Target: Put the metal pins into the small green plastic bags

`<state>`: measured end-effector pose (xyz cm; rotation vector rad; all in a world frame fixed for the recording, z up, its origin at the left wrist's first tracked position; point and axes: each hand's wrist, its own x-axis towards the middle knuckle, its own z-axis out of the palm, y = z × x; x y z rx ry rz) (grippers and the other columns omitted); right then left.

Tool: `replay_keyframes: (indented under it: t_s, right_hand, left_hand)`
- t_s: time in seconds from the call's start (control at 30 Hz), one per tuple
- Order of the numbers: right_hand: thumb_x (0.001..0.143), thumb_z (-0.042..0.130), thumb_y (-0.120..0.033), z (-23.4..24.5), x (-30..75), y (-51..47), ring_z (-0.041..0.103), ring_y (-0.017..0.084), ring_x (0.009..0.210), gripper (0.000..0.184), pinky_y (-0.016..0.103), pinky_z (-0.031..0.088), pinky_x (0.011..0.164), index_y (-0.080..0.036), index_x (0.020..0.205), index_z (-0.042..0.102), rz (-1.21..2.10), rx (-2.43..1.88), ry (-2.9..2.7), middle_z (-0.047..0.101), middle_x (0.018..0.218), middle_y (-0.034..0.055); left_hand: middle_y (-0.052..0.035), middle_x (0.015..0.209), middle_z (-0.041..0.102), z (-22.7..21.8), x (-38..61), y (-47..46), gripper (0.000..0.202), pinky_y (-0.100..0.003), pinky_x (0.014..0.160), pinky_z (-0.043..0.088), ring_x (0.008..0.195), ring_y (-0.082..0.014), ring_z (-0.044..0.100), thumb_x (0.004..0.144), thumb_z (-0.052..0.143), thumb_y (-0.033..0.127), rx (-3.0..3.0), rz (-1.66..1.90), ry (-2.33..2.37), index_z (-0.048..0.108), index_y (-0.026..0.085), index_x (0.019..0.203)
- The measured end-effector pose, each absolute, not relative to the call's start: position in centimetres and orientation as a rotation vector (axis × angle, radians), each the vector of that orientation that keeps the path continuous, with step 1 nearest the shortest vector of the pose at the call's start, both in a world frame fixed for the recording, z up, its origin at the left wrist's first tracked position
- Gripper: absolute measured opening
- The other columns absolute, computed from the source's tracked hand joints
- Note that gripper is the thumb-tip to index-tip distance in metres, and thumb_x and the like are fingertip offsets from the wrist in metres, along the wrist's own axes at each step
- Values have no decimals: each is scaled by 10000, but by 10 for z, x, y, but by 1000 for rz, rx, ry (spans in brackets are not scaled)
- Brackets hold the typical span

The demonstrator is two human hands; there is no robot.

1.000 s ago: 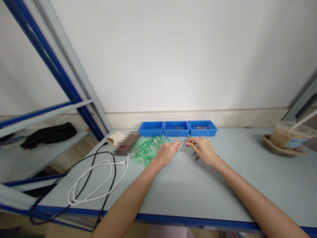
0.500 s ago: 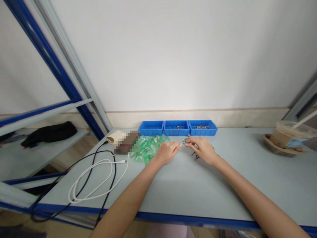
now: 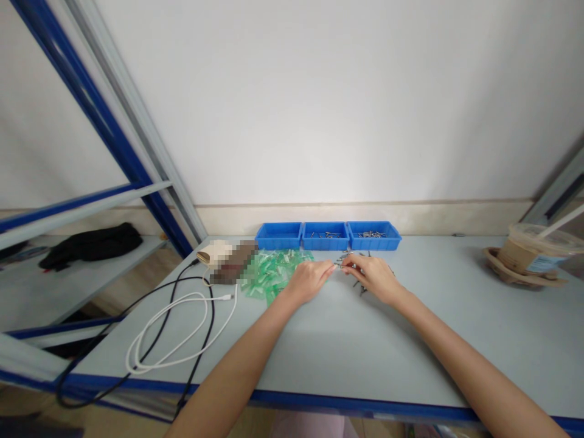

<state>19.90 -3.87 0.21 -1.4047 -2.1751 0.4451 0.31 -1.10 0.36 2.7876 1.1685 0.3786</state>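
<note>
a: where are the hands?

b: both lie out on the pale grey table (image 3: 319, 340), just this side of three blue trays (image 3: 327, 236) that stand in a row against the wall. the left hand (image 3: 308, 281) and the right hand (image 3: 374, 277) meet fingertip to fingertip, and between them is a small metal part (image 3: 340, 264)

a: who has hold of it?

b: both seem to. the left thumb and forefinger are pinched together at its left end, the other fingers curled under. the right hand pinches the right end the same way, fingers drawn in. the part is too small to say what it is, or how firm either grip is

a: and around them?

b: a heap of green plastic pieces (image 3: 272, 272) lies just left of the left hand, touching or nearly touching its knuckles. a few loose dark screws (image 3: 360, 287) lie scattered on the table under and beside the right hand. the middle and right trays hold more small metal pieces; i cannot tell what is in the left one

a: further off?

b: a white cable (image 3: 176, 331) and a black cable (image 3: 137, 328) loop over the table's left part, near a beige pouch (image 3: 214, 253). at the far right, well apart from the hands, stands a lidded drink cup (image 3: 531, 249) with a straw
</note>
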Motion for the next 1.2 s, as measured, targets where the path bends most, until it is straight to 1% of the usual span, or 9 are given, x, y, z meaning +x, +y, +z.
replay_keyframes:
  t_s: [0.13, 0.27, 0.4, 0.57, 0.7, 0.8, 0.87, 1.07, 1.2]
  right_hand:
    - [918, 333, -380, 4, 199, -39, 557, 139, 639, 314, 222, 325, 585, -214, 857, 592, 458, -1407, -2205, 641, 749, 10]
    - [902, 357, -425, 3, 200, -39, 560, 147, 656, 307, 231, 332, 581, -220, 941, 582, 426, -1407, -2217, 642, 776, 13]
    - [904, 347, -420, 2, 201, -37, 564, 165, 797, 333, 249, 368, 663, -209, 873, 603, 333, -1289, -2250, 631, 857, 39]
    - [923, 282, -404, 1, 201, -36, 552, 180, 853, 386, 280, 385, 735, -196, 878, 603, 338, -1271, -2263, 623, 899, 64]
    - [915, 316, -412, 2, 199, -37, 561, 162, 779, 330, 264, 386, 690, -204, 936, 571, 402, -1326, -2211, 633, 877, 43]
    - [898, 355, -436, 3, 199, -39, 564, 146, 682, 310, 242, 367, 617, -218, 912, 575, 449, -1397, -2174, 644, 816, 15]
    - [883, 382, -456, 4, 200, -39, 565, 136, 651, 308, 236, 363, 607, -225, 910, 585, 505, -1408, -2148, 652, 826, 9]
    - [818, 502, -449, 1, 201, -35, 585, 138, 694, 274, 232, 381, 622, -224, 906, 630, 685, -1310, -2123, 661, 896, 25]
    - [848, 460, -422, -1, 198, -36, 582, 147, 712, 284, 238, 377, 638, -210, 839, 648, 650, -1319, -2116, 664, 841, 32]
  left_hand:
    - [-21, 759, 641, 2, 4, -11, 333, -210, 600, 373, 676, -126, 595, 938, 292, 344, 2781, 392, 1157, 564, 168, 863]
    - [-21, 704, 624, 2, 3, -10, 360, -213, 580, 361, 651, -128, 585, 941, 280, 327, 2810, 388, 1156, 570, 163, 805]
    - [-19, 701, 618, 3, 2, -10, 365, -215, 586, 362, 656, -129, 583, 941, 277, 312, 2816, 401, 1117, 566, 161, 776]
    - [-27, 783, 638, 3, 3, -10, 336, -215, 633, 385, 707, -128, 592, 939, 289, 331, 2800, 438, 1087, 574, 166, 870]
    - [-24, 739, 626, 2, 2, -10, 346, -218, 645, 388, 701, -128, 587, 936, 298, 335, 2811, 420, 1047, 587, 171, 840]
    - [-22, 724, 617, 1, 2, -10, 357, -220, 631, 383, 680, -127, 579, 936, 295, 334, 2806, 421, 1030, 587, 170, 813]
    - [-23, 715, 610, 1, 1, -10, 372, -219, 623, 378, 673, -125, 573, 938, 285, 331, 2799, 431, 1019, 583, 165, 789]
    - [-25, 706, 603, -1, 1, -9, 409, -223, 611, 364, 675, -128, 567, 943, 252, 323, 2785, 446, 1022, 578, 161, 756]
    - [-29, 676, 605, -2, 1, -9, 460, -234, 610, 354, 656, -134, 566, 941, 238, 344, 2783, 450, 1052, 576, 156, 691]
